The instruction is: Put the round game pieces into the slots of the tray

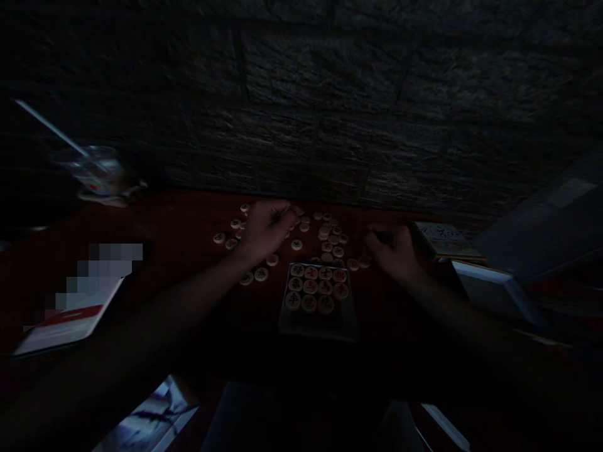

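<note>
Round, pale wooden chess pieces marked with red or black characters (309, 287) are spread between a shallow, dark square tray with a paler rim (342, 323) and the reddish-brown wooden tabletop (179, 213) around its far side. Eleven are set face up in the tray: two rows of four at its far end, then a third row of three, one short of the rows above. The near part of the tray is covered by no pieces.

The ordering into rows is judged to be partly done, probably short of halfway, since more pieces seem to be loose than laid in. A scattered group is left beyond the tray to the left, and a denser cluster, some pieces apparently stacked or overlapping, is left just beyond its far edge. An exact count of these is prevented by the dim light and by overlap.

The bare left hand (266, 227) is held above the loose pieces with its fingers curled; whether a piece is pinched there cannot be told. The bare right hand (394, 249) is held to the right of the cluster, fingers likewise bent, close to a loose piece at the cluster's right end; whether that piece is touched, or another gripped, cannot be made out.
</note>
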Demonstrator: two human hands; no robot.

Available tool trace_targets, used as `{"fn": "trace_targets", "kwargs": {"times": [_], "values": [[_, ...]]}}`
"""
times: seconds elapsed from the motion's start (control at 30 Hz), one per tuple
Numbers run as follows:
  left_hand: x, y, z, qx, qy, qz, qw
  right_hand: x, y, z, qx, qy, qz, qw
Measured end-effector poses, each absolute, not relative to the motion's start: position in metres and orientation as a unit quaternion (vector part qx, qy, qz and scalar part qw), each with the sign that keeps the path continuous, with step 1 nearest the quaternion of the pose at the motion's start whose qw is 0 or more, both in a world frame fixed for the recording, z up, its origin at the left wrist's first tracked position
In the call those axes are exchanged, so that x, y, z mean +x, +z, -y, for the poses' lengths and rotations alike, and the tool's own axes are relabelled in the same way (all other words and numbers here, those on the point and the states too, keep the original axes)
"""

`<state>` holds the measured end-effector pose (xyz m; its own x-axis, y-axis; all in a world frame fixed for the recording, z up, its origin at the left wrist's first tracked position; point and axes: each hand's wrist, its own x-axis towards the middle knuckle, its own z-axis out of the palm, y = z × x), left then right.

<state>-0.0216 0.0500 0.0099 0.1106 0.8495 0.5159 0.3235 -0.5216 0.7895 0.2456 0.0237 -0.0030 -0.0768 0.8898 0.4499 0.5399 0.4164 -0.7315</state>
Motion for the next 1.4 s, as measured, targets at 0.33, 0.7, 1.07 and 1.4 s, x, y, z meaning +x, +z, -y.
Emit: {"fn": "trace_targets", "kwargs": {"times": [0.33, 0.7, 1.07, 1.4], "values": [[-0.025, 0.008, -0.050, 0.756, 0.465, -0.433, 0.158, 0.251, -0.011, -0.039, -0.507, 0.173, 0.717, 0.446], [-0.028, 0.008, -0.052, 0.759, 0.455, -0.442, 0.146, 0.252, -0.014, -0.040, -0.518, 0.173, 0.720, 0.428], [-0.028, 0.009, -0.051, 0.757, 0.453, -0.441, 0.163, 0.252, -0.016, -0.041, -0.510, 0.171, 0.731, 0.420], [-0.031, 0.005, -0.056, 0.769, 0.447, -0.426, 0.164, 0.253, -0.020, -0.043, -0.508, 0.176, 0.733, 0.416]]}}
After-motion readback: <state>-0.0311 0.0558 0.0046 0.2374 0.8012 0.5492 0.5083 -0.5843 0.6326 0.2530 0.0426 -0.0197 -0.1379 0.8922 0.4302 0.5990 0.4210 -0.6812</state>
